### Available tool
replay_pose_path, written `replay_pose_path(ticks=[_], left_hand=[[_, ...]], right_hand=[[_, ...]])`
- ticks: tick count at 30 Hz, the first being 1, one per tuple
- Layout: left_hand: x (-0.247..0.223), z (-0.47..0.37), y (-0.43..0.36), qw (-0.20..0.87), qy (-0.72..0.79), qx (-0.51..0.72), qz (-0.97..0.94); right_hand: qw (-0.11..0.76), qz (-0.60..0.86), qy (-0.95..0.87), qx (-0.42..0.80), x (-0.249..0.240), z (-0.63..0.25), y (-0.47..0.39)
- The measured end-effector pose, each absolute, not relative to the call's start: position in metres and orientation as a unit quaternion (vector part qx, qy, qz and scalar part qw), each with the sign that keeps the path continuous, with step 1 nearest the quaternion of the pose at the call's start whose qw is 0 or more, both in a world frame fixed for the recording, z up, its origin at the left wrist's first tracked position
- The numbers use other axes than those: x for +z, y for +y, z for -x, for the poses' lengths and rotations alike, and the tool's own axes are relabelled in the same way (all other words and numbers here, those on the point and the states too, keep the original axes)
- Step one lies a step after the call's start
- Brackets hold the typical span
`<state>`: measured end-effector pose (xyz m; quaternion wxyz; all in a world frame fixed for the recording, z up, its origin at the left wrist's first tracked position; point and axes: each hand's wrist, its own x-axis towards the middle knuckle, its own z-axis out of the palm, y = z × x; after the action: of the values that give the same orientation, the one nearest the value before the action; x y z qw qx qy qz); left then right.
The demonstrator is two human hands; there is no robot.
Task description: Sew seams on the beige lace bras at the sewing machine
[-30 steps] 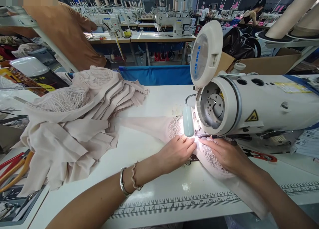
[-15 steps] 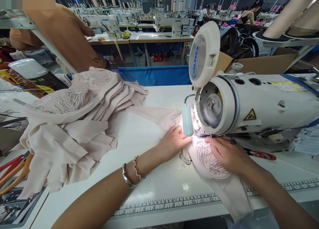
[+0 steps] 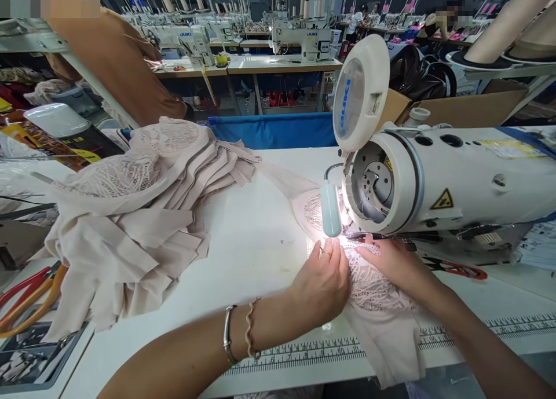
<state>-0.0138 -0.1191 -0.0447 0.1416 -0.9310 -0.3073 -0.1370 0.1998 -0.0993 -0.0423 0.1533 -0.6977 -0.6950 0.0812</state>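
A pale pink bra with lace cups (image 3: 377, 280) lies under the needle area of a white sewing machine (image 3: 473, 179). Its far cup (image 3: 313, 209) and a band spread out behind the small lamp (image 3: 331, 211). My left hand (image 3: 324, 280) has its fingers bunched on the near cup's left edge, just in front of the lamp. Opposite it, my right hand (image 3: 397, 266) grips the cup's right side, thumb over the lace, some fingers hidden. The machine's round end cover (image 3: 362, 95) stands raised. The needle itself is hidden.
Left of me is a pile of matching pink bras (image 3: 130, 231). Orange-handled scissors (image 3: 39, 306) lie beside a tray (image 3: 56, 381). Red snips (image 3: 460, 270) sit under the machine arm. A ruler strip (image 3: 313, 355) runs along the front edge. A person (image 3: 117, 63) stands at the far left.
My left hand has come nearer and right, its fingers drawn together on the cup's edge. The near cup and its band have shifted and bunched. My right hand stays close to the machine.
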Motion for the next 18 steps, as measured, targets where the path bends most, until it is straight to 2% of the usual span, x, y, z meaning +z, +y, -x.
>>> replay_pose_path(ticks=[5, 9, 14, 18], left_hand=[[-0.052, 0.017, -0.115, 0.123, -0.296, -0.116, 0.94], [-0.053, 0.018, -0.112, 0.117, -0.281, -0.099, 0.948], [-0.055, 0.018, -0.109, 0.1, -0.276, -0.109, 0.95], [-0.055, 0.02, -0.105, 0.074, -0.283, -0.138, 0.946]], right_hand=[[0.215, 0.698, -0.679, 0.078, -0.043, -0.198, -0.094], [0.201, 0.674, -0.707, 0.073, -0.05, -0.209, -0.097], [0.174, 0.572, -0.801, -0.031, -0.054, -0.219, -0.11], [0.152, 0.499, -0.853, -0.029, -0.048, -0.217, -0.115]])
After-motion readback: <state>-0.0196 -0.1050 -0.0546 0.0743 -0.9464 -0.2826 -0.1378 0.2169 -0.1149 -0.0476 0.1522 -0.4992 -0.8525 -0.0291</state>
